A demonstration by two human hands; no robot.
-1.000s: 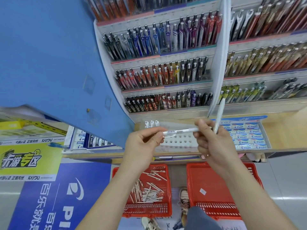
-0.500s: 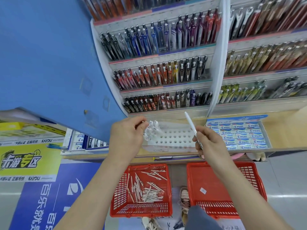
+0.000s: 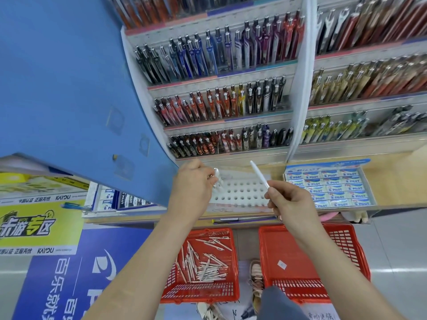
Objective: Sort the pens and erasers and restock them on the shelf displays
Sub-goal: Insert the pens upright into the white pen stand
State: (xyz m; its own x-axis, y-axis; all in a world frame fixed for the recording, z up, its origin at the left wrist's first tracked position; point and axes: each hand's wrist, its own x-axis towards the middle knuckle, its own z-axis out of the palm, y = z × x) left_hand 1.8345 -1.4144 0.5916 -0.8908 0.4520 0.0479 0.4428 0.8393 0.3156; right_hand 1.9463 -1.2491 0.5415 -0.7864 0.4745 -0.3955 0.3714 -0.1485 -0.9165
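Observation:
My left hand [image 3: 196, 183] pinches a white pen [image 3: 217, 175] at the left end of a white holder tray with round holes [image 3: 242, 195], where a few white pens stand. My right hand [image 3: 291, 204] grips a second white pen [image 3: 260, 174] that points up and to the left above the tray. A tray of blue Pilot erasers [image 3: 330, 188] lies right of the holder. On the floor below, the left red basket [image 3: 203, 292] holds several white pens.
Rows of coloured pens [image 3: 221, 100] fill the tiered shelves above. A blue panel [image 3: 69, 88] juts out at left, with boxed Pilot stock [image 3: 120, 200] under it. A second red basket [image 3: 312, 262], almost bare, stands on the right. My shoes [image 3: 255, 276] show between the baskets.
My hands, which held one pen together, have parted. The left hand moved up and left with a pen to the tray's left end; the right keeps the other pen, now tilted leftward.

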